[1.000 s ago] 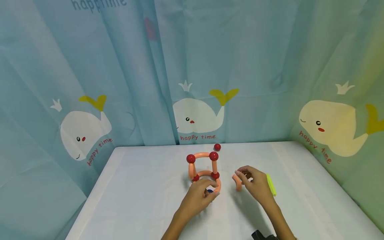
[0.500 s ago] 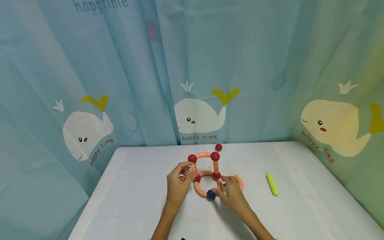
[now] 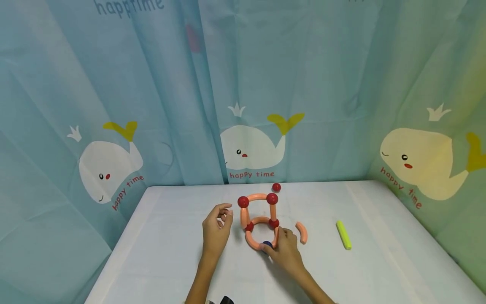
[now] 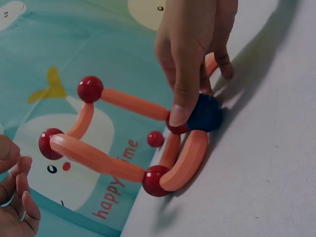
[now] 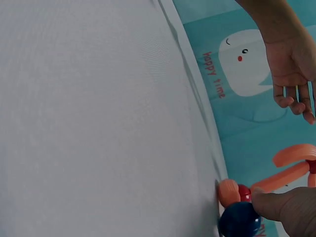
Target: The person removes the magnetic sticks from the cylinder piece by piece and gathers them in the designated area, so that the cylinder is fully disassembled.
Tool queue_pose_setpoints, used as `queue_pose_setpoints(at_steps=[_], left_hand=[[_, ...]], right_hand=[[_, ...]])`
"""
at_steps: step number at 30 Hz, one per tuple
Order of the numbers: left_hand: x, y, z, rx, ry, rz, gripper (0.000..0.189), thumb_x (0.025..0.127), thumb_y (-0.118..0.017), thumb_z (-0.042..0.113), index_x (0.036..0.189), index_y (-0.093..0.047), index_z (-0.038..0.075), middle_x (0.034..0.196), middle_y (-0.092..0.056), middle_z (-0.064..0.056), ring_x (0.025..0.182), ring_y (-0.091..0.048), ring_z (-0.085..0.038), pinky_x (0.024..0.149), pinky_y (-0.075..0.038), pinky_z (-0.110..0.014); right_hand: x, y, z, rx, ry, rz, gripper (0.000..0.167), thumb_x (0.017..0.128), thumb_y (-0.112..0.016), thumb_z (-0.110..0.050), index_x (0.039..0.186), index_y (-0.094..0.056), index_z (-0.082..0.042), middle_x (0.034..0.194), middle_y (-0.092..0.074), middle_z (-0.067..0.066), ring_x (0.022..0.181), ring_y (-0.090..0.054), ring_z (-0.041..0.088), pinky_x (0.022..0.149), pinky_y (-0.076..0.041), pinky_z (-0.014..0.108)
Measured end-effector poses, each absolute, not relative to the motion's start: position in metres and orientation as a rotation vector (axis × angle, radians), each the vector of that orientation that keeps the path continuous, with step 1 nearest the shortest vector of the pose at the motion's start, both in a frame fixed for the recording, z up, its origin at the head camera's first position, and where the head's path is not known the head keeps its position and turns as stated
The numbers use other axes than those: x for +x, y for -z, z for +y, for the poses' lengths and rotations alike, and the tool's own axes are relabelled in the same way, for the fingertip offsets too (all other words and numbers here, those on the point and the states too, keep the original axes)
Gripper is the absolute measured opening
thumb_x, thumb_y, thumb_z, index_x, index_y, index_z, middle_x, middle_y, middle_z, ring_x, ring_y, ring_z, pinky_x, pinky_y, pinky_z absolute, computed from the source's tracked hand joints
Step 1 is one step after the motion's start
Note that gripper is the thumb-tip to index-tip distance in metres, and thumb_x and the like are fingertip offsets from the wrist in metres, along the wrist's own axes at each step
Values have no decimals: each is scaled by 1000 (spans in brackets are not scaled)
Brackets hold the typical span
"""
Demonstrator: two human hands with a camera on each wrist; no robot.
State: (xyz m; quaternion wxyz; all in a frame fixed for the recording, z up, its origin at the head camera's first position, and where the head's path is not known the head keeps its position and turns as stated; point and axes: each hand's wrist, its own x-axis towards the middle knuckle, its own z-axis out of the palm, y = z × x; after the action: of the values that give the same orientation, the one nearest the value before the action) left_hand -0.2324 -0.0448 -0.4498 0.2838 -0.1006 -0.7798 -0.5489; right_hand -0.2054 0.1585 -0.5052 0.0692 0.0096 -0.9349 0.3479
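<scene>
A toy frame of red balls and orange sticks (image 3: 273,212) stands mid-table, with two raised red balls joined by a curved stick. At its near side, a dark blue ball (image 4: 205,112) joins the curved sticks of the bottom ring. My right hand (image 3: 287,252) grips the frame there, thumb over the blue ball and fingers around the near right curved stick. A second curved stick (image 4: 81,154) hangs from the left raised ball, beside the upright. Left of it, my left hand (image 3: 216,230) is held apart, fingers loosely bent and holding nothing.
To the right of the frame lies a loose curved orange stick (image 3: 302,233). Farther right is a yellow-green stick (image 3: 344,234). One loose red ball (image 3: 276,187) sits by the back edge of the white table (image 3: 163,236), before a blue whale-print curtain (image 3: 326,84).
My left hand has gone from the blue ball to the frame's left side, then away leftward. From beside the loose curved stick, my right hand has come to grip the frame's near right part.
</scene>
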Motion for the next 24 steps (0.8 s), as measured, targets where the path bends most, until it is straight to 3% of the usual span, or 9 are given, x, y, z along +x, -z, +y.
queue_pose_setpoints(at_steps=[5,12,15,21,24], left_hand=[[-233,451,-44,-271,1450,-2101,16,91,-66,7,106,-68,8,84,-64,-3,73,-52,-9,59,-47,-20],[-234,453,-43,-265,1467,-2122,15,91,-65,8,106,-69,8,84,-64,-2,73,-51,-8,60,-46,-20],[-234,455,-43,-259,1456,-2141,15,92,-65,8,106,-69,8,85,-63,-2,74,-51,-8,60,-46,-20],[-233,456,-45,-232,1459,-2147,15,93,-64,9,107,-69,8,89,-64,-2,77,-53,-10,62,-46,-20],[-233,455,-47,-234,1453,-2139,15,93,-64,8,107,-69,8,90,-64,-3,79,-55,-12,62,-46,-20]], right_hand=[[-206,508,153,2,-1009,-2774,48,76,-82,-38,85,-52,-2,126,-48,33,118,-44,49,82,-49,53],[-211,512,148,-64,-1008,-2782,67,73,-84,-41,112,-55,4,120,-44,31,115,-41,43,84,-45,51],[-215,514,149,-65,-1030,-2794,67,74,-84,-39,116,-54,5,123,-44,31,117,-41,43,86,-46,52],[-220,517,156,33,-1083,-2805,82,78,-79,-32,138,-44,11,135,-42,30,121,-41,45,96,-44,57],[-221,517,160,82,-1123,-2791,82,78,-77,-29,140,-41,12,135,-41,31,122,-40,47,97,-43,58]])
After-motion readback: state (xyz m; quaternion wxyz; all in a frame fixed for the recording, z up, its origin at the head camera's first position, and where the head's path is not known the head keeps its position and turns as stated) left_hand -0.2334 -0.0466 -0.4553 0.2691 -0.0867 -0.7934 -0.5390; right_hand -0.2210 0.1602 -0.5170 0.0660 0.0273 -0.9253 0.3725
